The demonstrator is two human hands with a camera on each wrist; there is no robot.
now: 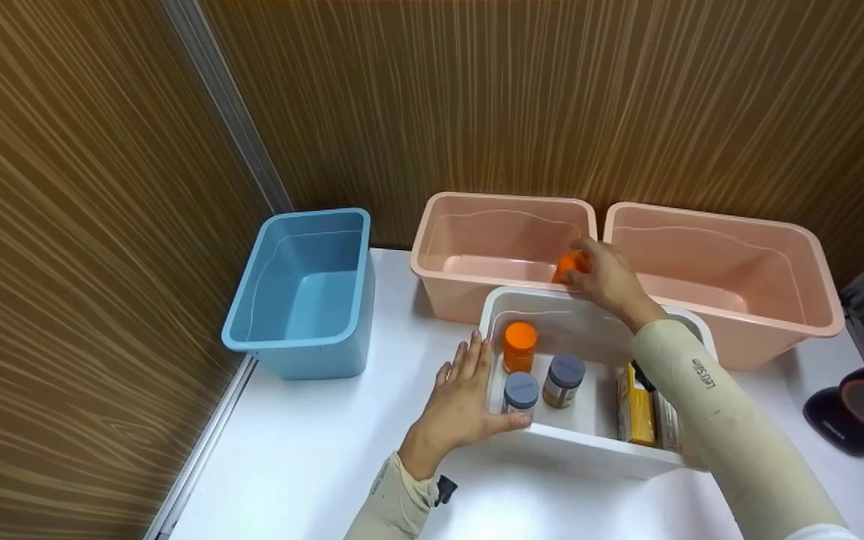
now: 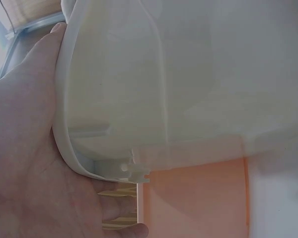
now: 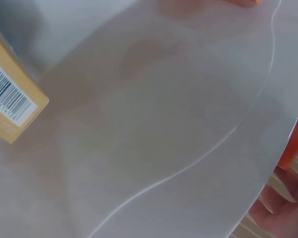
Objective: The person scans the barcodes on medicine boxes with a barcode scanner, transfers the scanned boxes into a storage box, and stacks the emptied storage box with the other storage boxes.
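Observation:
My right hand [image 1: 610, 281] holds an orange bottle [image 1: 567, 264] between thumb and fingers, inside the right end of the left pink bin [image 1: 469, 281]. At the right wrist view's edge, the orange bottle [image 3: 293, 144] and fingertips show beyond the white bin's wall [image 3: 203, 183]. With fingers spread and mostly straight, my left hand [image 1: 456, 409] rests against the white bin's [image 1: 597, 442] front left corner, its thumb on the rim. Inside that bin stand another orange bottle [image 1: 520, 349], two grey-lidded jars [image 1: 565, 379] [image 1: 521, 394] and a yellow box [image 1: 636, 409], which my right forearm partly covers.
A second pink bin [image 1: 799, 300] stands behind at the right. To the left is a blue bin [image 1: 361, 300]. A black device [image 1: 859, 412] with red lights sits at the right edge. Wood-patterned walls [image 1: 439, 97] enclose the white table [image 1: 289, 450].

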